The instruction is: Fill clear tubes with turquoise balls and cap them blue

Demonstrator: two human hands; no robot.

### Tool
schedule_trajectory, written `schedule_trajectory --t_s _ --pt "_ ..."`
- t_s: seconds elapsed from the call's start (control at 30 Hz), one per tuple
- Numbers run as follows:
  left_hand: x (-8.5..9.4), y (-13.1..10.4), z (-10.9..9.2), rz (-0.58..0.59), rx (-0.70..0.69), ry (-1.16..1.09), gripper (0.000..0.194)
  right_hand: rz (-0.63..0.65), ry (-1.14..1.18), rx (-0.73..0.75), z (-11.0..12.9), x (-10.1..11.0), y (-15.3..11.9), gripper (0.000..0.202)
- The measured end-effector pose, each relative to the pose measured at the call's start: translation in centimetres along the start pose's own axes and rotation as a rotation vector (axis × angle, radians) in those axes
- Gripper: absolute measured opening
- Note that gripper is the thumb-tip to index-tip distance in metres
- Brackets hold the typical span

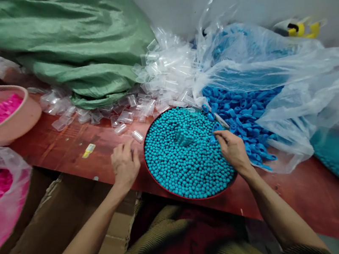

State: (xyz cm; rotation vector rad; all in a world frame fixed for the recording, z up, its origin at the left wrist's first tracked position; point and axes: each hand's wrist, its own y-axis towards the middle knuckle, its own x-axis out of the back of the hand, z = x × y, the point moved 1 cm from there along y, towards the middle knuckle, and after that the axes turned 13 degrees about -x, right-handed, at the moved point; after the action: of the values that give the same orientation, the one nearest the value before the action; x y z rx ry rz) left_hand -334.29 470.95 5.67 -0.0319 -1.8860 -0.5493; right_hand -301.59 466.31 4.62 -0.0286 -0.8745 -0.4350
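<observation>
From where I sit I look down on a red table [299, 196], its surface scuffed, set along a smudged grey wall [170, 11]. At the near edge I have a round tray [223, 192] full of teal beads [183, 172]. My left hand [126, 163] is by that edge, left of the tray, fingers curled; I cannot tell whether it holds anything. My right hand [232, 147] is at the tray's right rim, thumb and forefinger pinching a blue piece [212, 139] over the beads. To its right, more blue pieces lie heaped at the mouth of a clear bag [286, 134]. The table's far edge is hidden from me by a green sack [78, 38], clear tubes [169, 62] and that bag. At the left end, my view cuts off a pink bowl [23, 120]. By the wall, something yellow [302, 29] is too blurred to name; I cannot make out the raised clump [184, 136] amid the beads either.
</observation>
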Motion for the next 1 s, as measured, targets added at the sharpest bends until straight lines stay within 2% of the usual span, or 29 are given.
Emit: schedule_trajectory --t_s 0.07,0.17,0.23,0.3,0.43,0.6,0.8,0.9,1.0 --pt "-1.3 0.4 -2.9 0.036 -0.109 -0.107 0.031 -0.031 -0.119 -0.105 -0.7 1.1 1.4 0.033" --pt "-3.8 1.4 -7.5 0.153 -0.210 -0.245 0.029 -0.023 -0.387 -0.254 -0.3 1.7 3.3 0.035" --pt "-5.3 2.0 -9.6 0.222 -0.211 -0.263 0.031 0.036 -0.572 -0.284 0.4 1.0 4.1 0.035" --pt "-6.3 2.5 -10.7 0.261 -0.200 -0.264 0.032 0.085 -0.692 -0.240 1.1 -0.3 4.2 0.036" --pt "-7.1 3.1 -11.4 0.313 -0.193 -0.267 0.027 0.099 -0.744 -0.099 1.8 -2.2 3.4 0.027" --pt "-7.4 3.5 -11.7 0.334 -0.210 -0.221 0.021 0.138 -0.620 0.006 2.4 -2.3 2.4 0.022" --pt "-7.2 3.4 -10.7 0.297 -0.268 -0.383 0.014 0.102 -0.682 0.304 2.1 -2.5 1.8 0.019" --pt "-7.0 3.6 -9.9 0.344 -0.235 -0.519 0.016 0.005 -0.603 0.221 2.0 -2.4 1.9 0.024" --pt "-7.4 4.2 -9.2 0.310 -0.161 -0.658 0.016 0.088 -0.522 0.171 2.5 -2.9 1.7 0.025"
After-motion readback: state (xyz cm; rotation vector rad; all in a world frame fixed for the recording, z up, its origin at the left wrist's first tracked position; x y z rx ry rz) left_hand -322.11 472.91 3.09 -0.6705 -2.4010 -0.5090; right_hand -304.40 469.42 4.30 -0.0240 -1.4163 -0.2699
